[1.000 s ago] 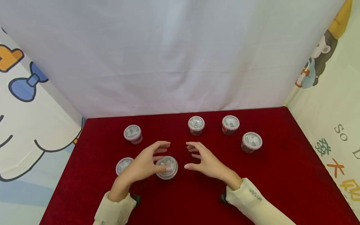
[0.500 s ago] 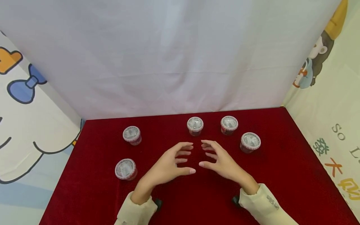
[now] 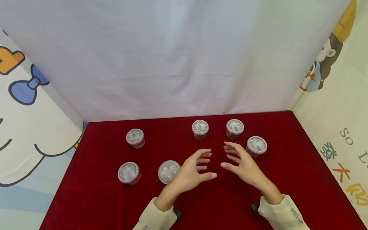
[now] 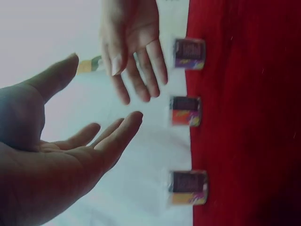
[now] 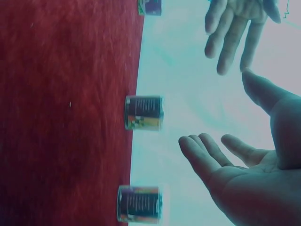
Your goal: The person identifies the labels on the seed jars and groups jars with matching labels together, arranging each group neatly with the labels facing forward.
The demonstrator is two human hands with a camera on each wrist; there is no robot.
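Note:
Both hands hover over the red cloth, palms facing each other, fingers loosely bent, holding nothing. My left hand (image 3: pixel 189 172) overlaps the edge of a small tub with a clear lid (image 3: pixel 167 171) in the head view. To its right, my right hand (image 3: pixel 244 164) has its fingertips just left of another lidded tub (image 3: pixel 256 145). Behind the hands stand a back-middle tub (image 3: pixel 200 129) and a back-right tub (image 3: pixel 234 127). In the left wrist view, one tub (image 4: pixel 186 111) shows a dark label with orange and purple. A dark-labelled tub (image 5: pixel 145 113) also shows in the right wrist view.
Two more lidded tubs stand at the left, a far one (image 3: pixel 135 137) and a nearer one (image 3: pixel 128 172). The red cloth (image 3: pixel 218 207) covers the table. A white curtain (image 3: pixel 184 64) hangs behind it, with printed cartoon panels at both sides.
Both hands have moved right across the cloth, keeping a similar pose and gap. The middle tub, under the left hand before, now shows left of it. The tubs stay in place.

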